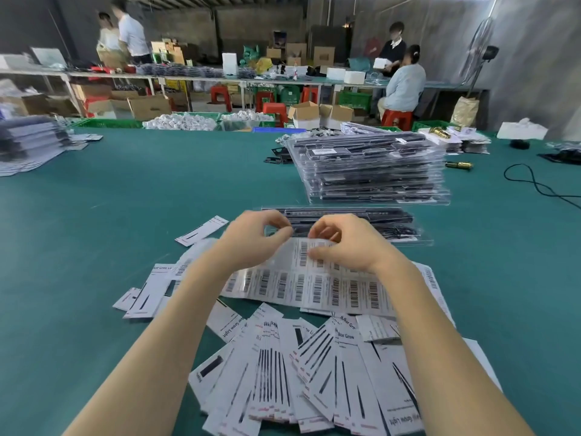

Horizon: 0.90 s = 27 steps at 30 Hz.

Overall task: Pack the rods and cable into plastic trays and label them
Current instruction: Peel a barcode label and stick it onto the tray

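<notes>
While both hands work at the barcode sheet, the scene reads as follows, each place given from that sheet.

Barcode sheet (301, 284): lies on the green table mat (125, 215), its far edge lifted off the mat.
Left hand (254, 237): at the sheet's far left edge, fingers curled, thumb and fingertips pinching the lifted edge.
Right hand (349, 243): at the far right of that edge, fingers bent, thumb pressed on the labels; whether it pinches one label I cannot tell.
Plastic tray (377, 225): just beyond the sheet, flat on the mat, black rods and a cable inside it.
Tray stack (371, 171): farther beyond, to the right, filled trays piled up, a white label on the top one.
Printed cards (314, 372): nearer than the sheet, fanned in a loose heap.
Black cord (534, 184): far right, looping over the mat.
Room: past the mat's far edge, green crates (107, 123), cardboard boxes, red stools (397, 119), a long bench, people at work, grey walls.
</notes>
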Available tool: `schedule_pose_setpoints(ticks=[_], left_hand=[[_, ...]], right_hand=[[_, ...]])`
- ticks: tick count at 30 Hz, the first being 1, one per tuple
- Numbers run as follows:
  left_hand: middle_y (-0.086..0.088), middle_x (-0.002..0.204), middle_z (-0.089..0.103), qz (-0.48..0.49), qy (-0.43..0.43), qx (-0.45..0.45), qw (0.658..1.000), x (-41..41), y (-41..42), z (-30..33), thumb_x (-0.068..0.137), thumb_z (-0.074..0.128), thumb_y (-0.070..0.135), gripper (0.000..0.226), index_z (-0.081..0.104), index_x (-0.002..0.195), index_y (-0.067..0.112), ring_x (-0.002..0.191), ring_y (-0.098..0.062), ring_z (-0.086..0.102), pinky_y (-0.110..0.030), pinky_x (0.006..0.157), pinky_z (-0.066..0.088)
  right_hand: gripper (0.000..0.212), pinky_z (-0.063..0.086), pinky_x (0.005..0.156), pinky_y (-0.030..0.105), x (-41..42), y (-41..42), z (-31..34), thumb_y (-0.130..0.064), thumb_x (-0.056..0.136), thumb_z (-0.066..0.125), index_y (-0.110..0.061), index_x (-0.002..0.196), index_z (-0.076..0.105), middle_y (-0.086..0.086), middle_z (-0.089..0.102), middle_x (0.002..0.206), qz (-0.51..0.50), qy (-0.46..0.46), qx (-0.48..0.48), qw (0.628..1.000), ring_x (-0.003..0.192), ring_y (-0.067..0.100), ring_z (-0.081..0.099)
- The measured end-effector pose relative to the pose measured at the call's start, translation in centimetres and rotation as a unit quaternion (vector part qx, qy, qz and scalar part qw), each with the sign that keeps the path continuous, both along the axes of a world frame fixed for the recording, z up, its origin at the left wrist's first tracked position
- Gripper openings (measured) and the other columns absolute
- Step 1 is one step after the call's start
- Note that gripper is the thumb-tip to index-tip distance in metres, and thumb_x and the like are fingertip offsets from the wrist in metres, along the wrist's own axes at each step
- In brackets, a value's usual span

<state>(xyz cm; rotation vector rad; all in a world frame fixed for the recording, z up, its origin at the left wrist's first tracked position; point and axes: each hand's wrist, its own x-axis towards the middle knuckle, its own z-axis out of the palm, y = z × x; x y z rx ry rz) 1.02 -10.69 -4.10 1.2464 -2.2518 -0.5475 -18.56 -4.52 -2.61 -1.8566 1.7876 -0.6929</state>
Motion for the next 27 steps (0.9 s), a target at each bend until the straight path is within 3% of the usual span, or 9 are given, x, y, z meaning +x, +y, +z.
schedule_pose_setpoints(ticks=[2,4,10,13,16,18,22,27], left_hand=[[0.017,0.097,0.065,-0.038,-0.031,0.051,0.998,-0.6,0.4,0.4,0.102,0.049,0.034,0.017,0.066,0.101,0.031,0.086,0.004,0.058,-0.017,0.069,0.043],[0.014,0.095,0.065,-0.027,-0.035,0.065,0.997,-0.7,0.6,0.2,0.103,0.046,0.033,0.02,0.064,0.096,0.029,0.086,-0.007,0.062,-0.023,0.067,0.046],[0.017,0.099,0.066,-0.038,0.033,0.082,0.995,-0.3,0.6,0.4,0.102,0.051,0.034,0.017,0.066,0.096,0.032,0.091,-0.01,0.062,-0.026,0.072,0.048],[0.017,0.093,0.07,-0.044,0.075,0.104,0.991,-0.2,0.6,0.3,0.101,0.055,0.033,0.018,0.072,0.096,0.032,0.092,-0.009,0.065,-0.03,0.081,0.052],[0.016,0.085,0.073,-0.042,0.114,0.145,0.982,-0.1,0.6,0.4,0.101,0.056,0.031,0.022,0.074,0.088,0.031,0.077,0.0,0.067,-0.026,0.072,0.052],[0.01,0.086,0.075,-0.039,0.133,0.172,0.975,0.0,0.7,0.5,0.101,0.054,0.029,0.025,0.074,0.086,0.03,0.072,-0.004,0.07,-0.027,0.068,0.053],[-0.001,0.091,0.076,-0.062,0.179,0.223,0.956,0.4,1.1,0.8,0.103,0.052,0.031,0.027,0.075,0.088,0.027,0.081,-0.025,0.075,-0.035,0.069,0.059],[-0.003,0.093,0.077,-0.075,0.192,0.252,0.946,0.6,1.3,1.0,0.101,0.055,0.042,0.026,0.075,0.092,0.028,0.08,-0.026,0.076,-0.029,0.06,0.059]], right_hand=[[0.019,0.043,0.06,0.011,-0.2,0.0,-0.1,-0.029,0.082,0.081,-0.034,0.093,0.067,-0.015,0.069,0.089,0.004,-0.029,-0.036,0.999,0.071,-0.006,0.06],[0.021,0.043,0.061,0.01,-0.4,0.2,-0.3,-0.028,0.082,0.081,-0.035,0.095,0.067,-0.014,0.068,0.09,0.002,-0.039,-0.059,0.997,0.073,-0.003,0.06],[0.026,0.046,0.092,0.029,0.2,0.2,-0.2,-0.025,0.085,0.076,-0.038,0.107,0.071,-0.018,0.07,0.106,0.018,0.065,-0.155,0.986,0.105,0.006,0.057],[0.023,0.044,0.085,0.019,0.7,0.2,-0.4,-0.023,0.087,0.074,-0.034,0.107,0.076,-0.015,0.073,0.103,0.032,0.052,-0.187,0.98,0.1,0.001,0.058],[0.018,0.046,0.075,0.005,0.3,0.3,-0.6,-0.015,0.087,0.077,-0.022,0.104,0.078,-0.015,0.075,0.094,0.055,-0.037,-0.178,0.982,0.087,-0.007,0.066],[0.017,0.05,0.074,0.008,0.0,0.3,-0.5,-0.013,0.086,0.078,-0.02,0.102,0.078,-0.014,0.075,0.091,0.059,-0.067,-0.171,0.981,0.085,-0.005,0.069],[0.02,0.055,0.077,0.016,-0.4,0.3,-0.4,-0.011,0.083,0.08,-0.021,0.1,0.077,-0.011,0.076,0.089,0.066,-0.097,-0.164,0.979,0.084,0.002,0.072],[0.023,0.055,0.075,0.015,-0.6,0.2,-0.3,-0.012,0.082,0.082,-0.027,0.098,0.073,-0.012,0.076,0.086,0.063,-0.128,-0.152,0.978,0.082,0.004,0.072]])
